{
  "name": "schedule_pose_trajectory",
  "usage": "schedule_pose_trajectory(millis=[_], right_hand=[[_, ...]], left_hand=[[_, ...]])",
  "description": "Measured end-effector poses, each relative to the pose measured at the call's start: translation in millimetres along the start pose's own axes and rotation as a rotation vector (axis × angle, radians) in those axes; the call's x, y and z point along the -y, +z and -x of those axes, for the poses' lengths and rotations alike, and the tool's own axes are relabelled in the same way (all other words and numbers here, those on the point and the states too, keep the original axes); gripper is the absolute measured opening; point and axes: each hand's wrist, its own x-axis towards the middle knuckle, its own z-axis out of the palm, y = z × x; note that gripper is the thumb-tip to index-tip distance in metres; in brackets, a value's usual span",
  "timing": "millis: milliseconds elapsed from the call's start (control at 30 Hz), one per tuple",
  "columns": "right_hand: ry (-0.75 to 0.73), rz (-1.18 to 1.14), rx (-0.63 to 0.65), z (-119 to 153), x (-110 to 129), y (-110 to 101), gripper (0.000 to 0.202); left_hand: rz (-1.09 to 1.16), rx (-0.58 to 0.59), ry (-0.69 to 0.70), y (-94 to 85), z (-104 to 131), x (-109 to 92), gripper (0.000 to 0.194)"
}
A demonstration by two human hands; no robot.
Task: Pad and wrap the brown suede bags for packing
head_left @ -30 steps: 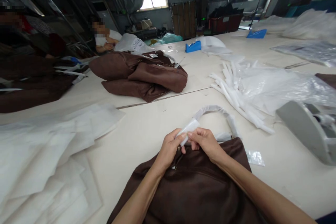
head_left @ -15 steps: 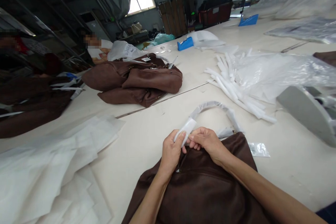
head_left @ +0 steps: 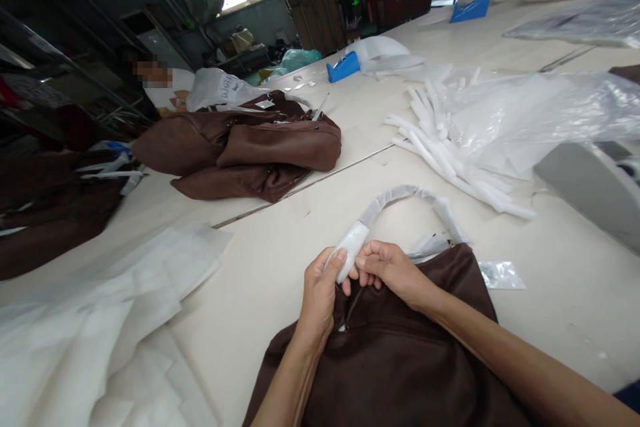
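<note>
A dark brown handbag (head_left: 400, 360) lies close in front of me, its handle (head_left: 400, 193) arched away over the table. The handle is covered in thin white wrapping, with a thicker piece of white foam wrap (head_left: 354, 240) around its left end. My left hand (head_left: 323, 280) grips this foam-wrapped end, thumb on top. Beside it, my right hand (head_left: 387, 267) has its fingers pinched together at the foam's lower edge; the fingertips are partly hidden. A clear packet (head_left: 503, 275) lies right of the bag.
White foam sheets (head_left: 100, 320) spread at the left. More brown bags (head_left: 280, 147) lie beyond, near a person in a white top (head_left: 167, 90). White foam strips (head_left: 440, 153), plastic bags (head_left: 545, 113), a grey tape dispenser (head_left: 590, 187) and a blue dispenser (head_left: 344, 67) are on the table (head_left: 260, 280).
The foam wrap on the handle's left end looks rounder and closer around it. Both hands stay at nearly the same spot on the handle. The camera view has shifted slightly.
</note>
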Motion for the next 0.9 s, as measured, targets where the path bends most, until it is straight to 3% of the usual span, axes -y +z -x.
schedule_pose_trajectory(millis=[367, 533, 733, 900], right_hand=[[-0.087, -0.058, -0.016, -9, -8, 5, 0.025], [-0.033, -0.063, -0.101, -11, -8, 6, 0.025], [-0.009, -0.3, 0.158, -4, 3, -4, 0.018], [-0.054, -0.237, 0.085, -8, -2, -2, 0.034]], left_hand=[[0.055, 0.124, -0.035, -1.7, -2, 1, 0.034], [0.014, 0.099, -0.053, 1.5, -1, -2, 0.043], [-0.013, 0.078, -0.032, 3.9, -4, -1, 0.051], [-0.051, 0.211, -0.025, -0.9, -8, 4, 0.048]])
